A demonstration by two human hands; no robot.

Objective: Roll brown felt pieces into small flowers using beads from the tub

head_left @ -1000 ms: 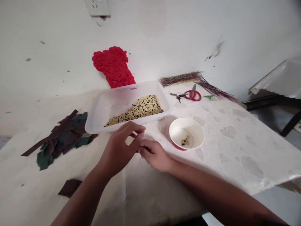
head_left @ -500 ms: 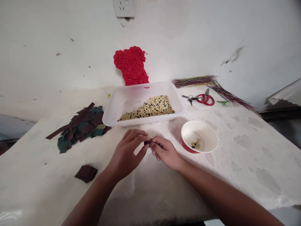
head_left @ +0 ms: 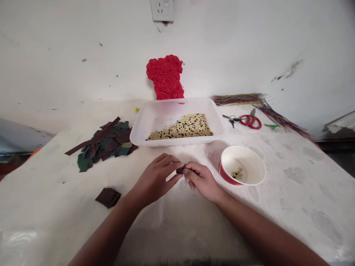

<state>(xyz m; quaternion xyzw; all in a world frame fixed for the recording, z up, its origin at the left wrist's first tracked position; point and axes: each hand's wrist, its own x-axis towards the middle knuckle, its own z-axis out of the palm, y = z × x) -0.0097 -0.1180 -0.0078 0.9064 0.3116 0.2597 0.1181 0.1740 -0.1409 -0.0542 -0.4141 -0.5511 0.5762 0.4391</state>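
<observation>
Between my two hands is a small piece of dark brown fabric (head_left: 181, 169), partly hidden by fingers. My right hand (head_left: 202, 181) is closed, pinching the fabric between thumb and fingers. At the fabric's other end, my left hand (head_left: 159, 177) has its thumb and fingertips closed on it. Just behind the hands stands a translucent plastic tub (head_left: 177, 142) with cream and black beads (head_left: 191, 126) heaped toward its right side. To the right of my right hand is a white and red paper bowl (head_left: 256, 162) with a few beads (head_left: 237, 173) at the bottom.
At left lie a pile of brown and green fabric pieces (head_left: 107, 142) and a small brown stack (head_left: 108, 197). Red scissors (head_left: 251, 121), keys (head_left: 232, 120), a green clip (head_left: 273, 126) and bundles of coloured wires (head_left: 238, 99) lie behind right. Red fabric flowers (head_left: 166, 77) lean against the wall.
The view has swung left, so everything sits further right in the picture. My fingers have shifted around the brown fabric, and more of it shows now. The tub and bowl stay put on the table.
</observation>
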